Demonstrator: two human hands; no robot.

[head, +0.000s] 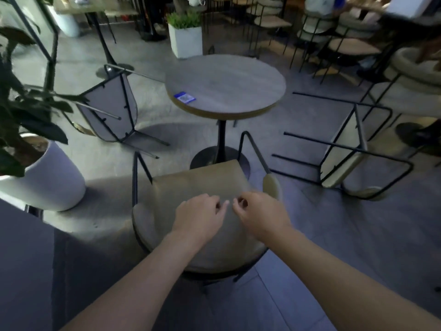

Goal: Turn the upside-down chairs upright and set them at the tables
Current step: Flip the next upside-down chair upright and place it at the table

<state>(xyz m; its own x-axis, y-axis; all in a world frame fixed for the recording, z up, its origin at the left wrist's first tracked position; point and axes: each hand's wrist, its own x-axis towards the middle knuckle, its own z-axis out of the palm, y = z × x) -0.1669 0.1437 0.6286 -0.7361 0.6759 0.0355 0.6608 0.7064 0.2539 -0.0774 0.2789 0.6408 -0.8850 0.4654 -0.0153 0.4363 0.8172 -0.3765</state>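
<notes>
A beige padded chair (pixel 198 180) with a black frame stands upright just in front of me, facing the round wooden table (pixel 226 80). My left hand (pixel 198 213) and my right hand (pixel 260 213) hover close together over its seat, fingers loosely curled, with nothing in them. A second chair (pixel 107 103) lies tipped over left of the table, the underside of its seat showing and its legs sticking out. A third chair (pixel 343 154) lies on its side to the right, legs pointing left.
A blue card (pixel 185 97) lies on the table. A large white pot (pixel 47 177) with a leafy plant stands at the left. A square white planter (pixel 186 39) sits behind the table. More tables and stacked chairs (pixel 353 44) fill the back right.
</notes>
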